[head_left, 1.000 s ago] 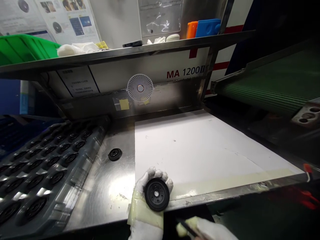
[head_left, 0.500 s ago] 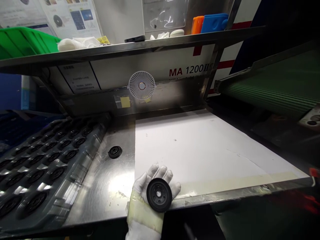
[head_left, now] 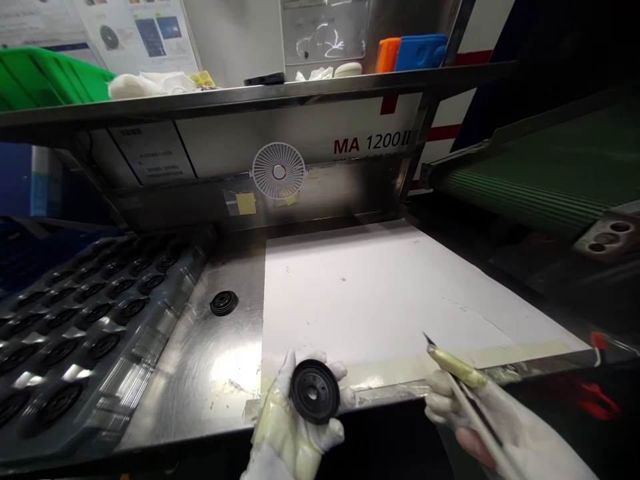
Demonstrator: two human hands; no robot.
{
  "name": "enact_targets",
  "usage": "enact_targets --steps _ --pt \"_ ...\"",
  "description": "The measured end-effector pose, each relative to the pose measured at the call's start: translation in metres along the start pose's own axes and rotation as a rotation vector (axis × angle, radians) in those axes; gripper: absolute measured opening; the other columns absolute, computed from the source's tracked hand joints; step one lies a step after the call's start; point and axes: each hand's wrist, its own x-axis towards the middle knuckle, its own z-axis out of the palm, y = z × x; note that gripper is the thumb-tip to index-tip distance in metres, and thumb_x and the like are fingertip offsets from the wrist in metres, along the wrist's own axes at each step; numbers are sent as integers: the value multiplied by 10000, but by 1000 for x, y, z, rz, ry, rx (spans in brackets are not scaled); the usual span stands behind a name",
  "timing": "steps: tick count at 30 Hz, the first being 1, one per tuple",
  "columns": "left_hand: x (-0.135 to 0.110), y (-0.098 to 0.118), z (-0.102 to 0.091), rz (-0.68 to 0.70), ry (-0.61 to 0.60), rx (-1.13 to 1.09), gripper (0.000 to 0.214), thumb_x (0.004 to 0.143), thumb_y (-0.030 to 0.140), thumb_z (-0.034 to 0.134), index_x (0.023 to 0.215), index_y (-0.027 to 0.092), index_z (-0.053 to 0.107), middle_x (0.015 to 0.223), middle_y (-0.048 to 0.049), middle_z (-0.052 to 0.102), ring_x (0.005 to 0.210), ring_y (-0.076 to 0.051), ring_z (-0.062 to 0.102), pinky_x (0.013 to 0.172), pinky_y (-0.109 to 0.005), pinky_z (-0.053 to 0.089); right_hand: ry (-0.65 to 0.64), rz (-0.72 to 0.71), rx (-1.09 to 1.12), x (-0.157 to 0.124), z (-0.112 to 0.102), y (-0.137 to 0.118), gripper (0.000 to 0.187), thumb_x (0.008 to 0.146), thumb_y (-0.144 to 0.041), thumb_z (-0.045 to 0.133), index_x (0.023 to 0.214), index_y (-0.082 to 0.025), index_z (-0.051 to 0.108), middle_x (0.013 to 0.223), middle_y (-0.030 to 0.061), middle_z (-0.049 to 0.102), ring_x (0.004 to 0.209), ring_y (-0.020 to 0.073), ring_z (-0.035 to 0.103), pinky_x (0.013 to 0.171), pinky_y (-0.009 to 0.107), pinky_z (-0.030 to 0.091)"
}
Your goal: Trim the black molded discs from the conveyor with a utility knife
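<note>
**Both grips closed: left on black disc, right on taped blade**

From my feed, the left hand (head_left: 277, 417) in its white glove, with pale tape around the wrist, is closed on a black moulded disc (head_left: 315, 392) with a centre hole. The disc sits over the near edge of the table (head_left: 200, 393), just above the lip.

The right hand (head_left: 500, 413) is closed on a slim blade tool (head_left: 457, 367) wrapped in yellow tape, tip pointing up-left over a white sheet (head_left: 370, 300). Can't tell if the tip touches it.

Left of the left hand is a dark plastic tray (head_left: 193, 273) with rows of round pockets, and each pocket I can resolve holds a black disc (head_left: 103, 345). Up-left of the same hand, a loose black disc (head_left: 224, 303) lies on bare steel, between tray and sheet.

A masking tape strip (head_left: 515, 353) runs along the sheet's near edge, just ahead of the right hand. Well ahead of both hands, a steel shelf (head_left: 250, 97) overhangs the table and carries a green crate (head_left: 45, 80), contents hidden. A small white fan (head_left: 279, 171) sits under it.
</note>
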Motion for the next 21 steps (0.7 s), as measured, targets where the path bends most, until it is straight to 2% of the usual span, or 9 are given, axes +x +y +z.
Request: enact_targets --steps 2,4,7,10,12,15,19,21 --pt "-3 -3 -1 9 -45 30 401 800 428 519 1049 114 534 1084 -170 580 868 -319 609 514 -299 505 -19 -38 -36 1 6 -7 363 616 -414 754 903 -237 618 778 55 589 738 241 562 714 380 463" --pt "-7 -7 -3 13 -163 59 434 833 465 430 1080 121 523 1068 -160 576 833 -310 612 513 -346 516 -31 -82 -59 3 14 -12 249 682 -450 687 774 -230 613 694 31 559 685 209 532 679 355 452" --pt "-12 -11 -6 -40 -273 130 382 862 433 355 1064 159 529 968 -114 591 663 -238 615 387 -255 442 -112 -93 -100 7 29 -20 264 717 -466 641 741 -204 626 628 23 554 632 184 516 644 340 438" --pt "-14 -13 -7 -123 -252 167 351 853 461 369 950 181 556 831 -67 600 491 -157 569 308 -173 289 -315 -34 -101 12 45 -30 299 722 -431 645 871 -172 644 721 52 617 703 207 569 679 356 449" --pt "-14 -15 -8 -178 -248 200 412 839 515 367 875 159 569 722 -58 594 384 -112 503 291 -167 224 -414 5 -62 15 53 -36 223 776 -347 612 904 -166 636 823 62 635 790 212 586 746 367 451" --pt "-15 -18 -9 -220 -227 219 481 817 556 377 818 122 584 658 -71 588 340 -90 455 291 -179 221 -443 76 -30 18 62 -41 134 786 -263 615 823 -139 649 813 58 645 788 192 588 768 341 450" --pt "-15 -22 -12 -236 -184 193 523 796 582 395 803 101 599 679 -94 601 378 -105 482 320 -197 280 -451 137 -64 20 70 -43 223 776 -310 637 669 -114 646 764 61 654 741 173 589 724 293 460" --pt "-15 -22 -14 -249 -193 212 542 795 592 382 784 97 602 619 -92 587 376 -112 483 322 -194 273 -442 136 -110 20 71 -43 236 777 -326 634 670 -115 647 762 61 654 743 173 591 728 289 462"
